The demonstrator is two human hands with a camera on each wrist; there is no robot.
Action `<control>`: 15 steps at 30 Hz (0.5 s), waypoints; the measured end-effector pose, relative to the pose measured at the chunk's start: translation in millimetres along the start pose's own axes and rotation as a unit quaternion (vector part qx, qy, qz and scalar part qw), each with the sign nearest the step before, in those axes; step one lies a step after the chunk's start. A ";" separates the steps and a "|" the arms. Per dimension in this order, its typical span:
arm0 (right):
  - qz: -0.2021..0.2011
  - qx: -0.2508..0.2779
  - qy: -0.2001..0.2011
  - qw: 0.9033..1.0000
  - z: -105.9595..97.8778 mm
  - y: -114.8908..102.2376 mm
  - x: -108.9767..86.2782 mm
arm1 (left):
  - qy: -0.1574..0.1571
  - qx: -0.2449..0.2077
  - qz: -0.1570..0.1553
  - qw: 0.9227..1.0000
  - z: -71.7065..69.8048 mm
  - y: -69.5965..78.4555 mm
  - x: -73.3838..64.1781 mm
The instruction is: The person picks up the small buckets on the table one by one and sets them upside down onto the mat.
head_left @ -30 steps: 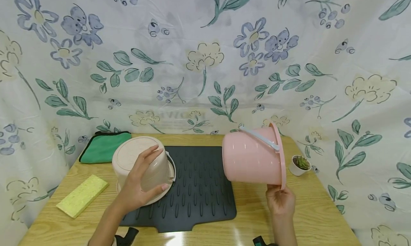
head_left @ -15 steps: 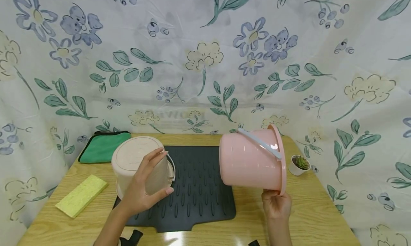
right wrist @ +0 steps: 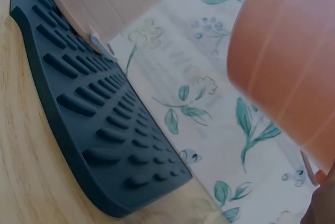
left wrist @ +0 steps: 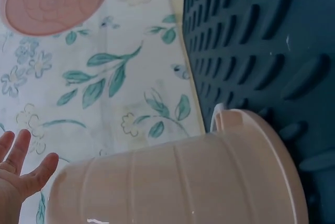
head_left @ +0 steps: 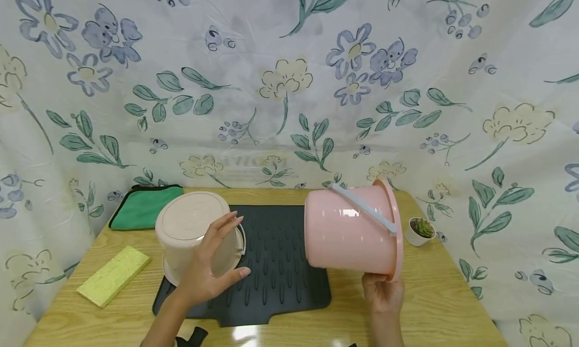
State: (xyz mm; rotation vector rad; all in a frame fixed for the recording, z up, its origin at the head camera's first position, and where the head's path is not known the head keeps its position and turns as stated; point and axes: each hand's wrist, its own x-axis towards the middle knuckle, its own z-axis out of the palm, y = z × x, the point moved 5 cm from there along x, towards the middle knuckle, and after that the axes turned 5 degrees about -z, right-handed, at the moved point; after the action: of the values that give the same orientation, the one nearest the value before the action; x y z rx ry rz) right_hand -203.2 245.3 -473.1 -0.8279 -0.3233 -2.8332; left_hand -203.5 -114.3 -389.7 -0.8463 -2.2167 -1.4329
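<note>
A pink bucket (head_left: 350, 231) is held up on its side, its base to the left and its pale blue handle (head_left: 364, 206) lying along its side. My right hand (head_left: 382, 296) grips the rim from below. Upside down on the dark ribbed mat (head_left: 280, 266) stands a beige bucket (head_left: 192, 221), its pale handle (head_left: 243, 239) at the right by the rim. Near that bucket's right side my left hand (head_left: 210, 266) is raised with fingers spread, holding nothing. The left wrist view shows the left hand (left wrist: 21, 171) apart from the beige bucket (left wrist: 172, 182).
A yellow sponge (head_left: 114, 275) lies on the wooden table (head_left: 312, 332) left of the mat. Behind it is a folded green cloth (head_left: 147, 206) with black edging. A small potted succulent (head_left: 420, 231) stands at the right. Floral curtain (head_left: 253, 45) hangs behind and beside the table.
The pink bucket and my right hand have moved a little left and down. My left hand has drifted slightly right, still spread. The beige bucket stays in place.
</note>
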 end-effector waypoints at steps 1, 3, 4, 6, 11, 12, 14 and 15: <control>0.001 0.001 0.002 1.000 -0.5 1.0 -0.5 | -0.001 -0.002 -0.007 1.000 1.5 -0.9 -0.6; 0.004 0.004 0.003 1.000 -1.7 3.0 -1.7 | -0.003 -0.006 -0.019 1.000 4.5 -2.5 -1.5; 0.006 0.004 0.003 1.000 -2.4 4.1 -2.3 | -0.005 -0.007 -0.024 1.000 6.1 -3.3 -1.9; 0.007 0.005 0.000 1.000 -3.6 6.7 -3.3 | -0.007 -0.007 -0.033 0.999 9.6 -4.3 -2.2; 0.017 0.004 -0.010 1.000 -6.8 13.8 -6.5 | -0.014 -0.007 -0.041 0.999 19.0 -2.5 -0.6; 0.019 0.005 -0.009 1.000 -7.3 15.2 -6.9 | -0.015 -0.008 -0.040 0.999 20.5 -1.9 0.0; 0.021 0.010 -0.006 1.000 -7.8 17.5 -8.1 | -0.014 -0.013 -0.035 0.999 23.2 -0.8 1.1; 0.022 0.016 -0.005 1.000 -7.9 18.8 -8.9 | -0.014 -0.016 -0.032 0.999 24.4 -0.5 1.5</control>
State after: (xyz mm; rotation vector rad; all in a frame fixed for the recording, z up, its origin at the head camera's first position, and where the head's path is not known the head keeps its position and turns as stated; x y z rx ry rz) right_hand -195.6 226.1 -481.5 -0.8325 -0.3455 -2.7767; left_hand -204.6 -91.9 -399.3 -0.8158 -2.2665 -1.4987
